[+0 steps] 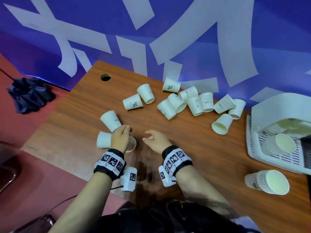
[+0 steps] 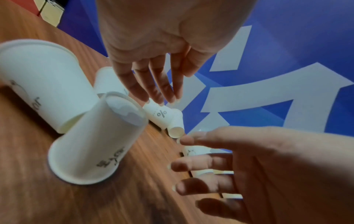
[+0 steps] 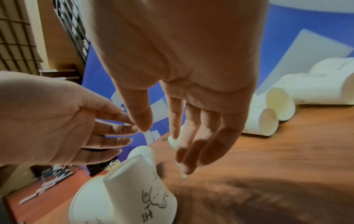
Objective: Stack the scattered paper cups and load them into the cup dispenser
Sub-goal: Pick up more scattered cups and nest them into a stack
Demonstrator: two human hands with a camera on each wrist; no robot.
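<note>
Both hands hang with fingers relaxed and spread, holding nothing; the left hand (image 1: 119,137) hovers just over an upside-down cup (image 2: 95,144) that stands mouth-down on the surface (image 1: 84,105), and the right hand (image 1: 155,140) floats just to that cup's right, apart from it.

Taking this cup as the landmark: two cups lie on their sides touching or nearly touching it on the left, one (image 1: 111,121) just beyond it and one (image 1: 104,140) beside it; the main scatter of tipped cups (image 1: 193,102) lies well beyond and to the right; the white cup dispenser (image 1: 277,125) stands far right with nested stacks in it, and a loose stack (image 1: 267,181) lies on its side near the right front.

Risks, as I judge them: the landmark cup is light and stands close to the left front edge of the surface, so a careless sweep of the left hand could knock it or the side-lying cup off to the floor; cups on their sides roll readily, and a nudge could send them toward that edge; pinching too hard would crush a thin paper rim and spoil nesting.

Room: open wood lies between the landmark cup and the far scatter, and to its right toward the loose stack; the left side is tight.
</note>
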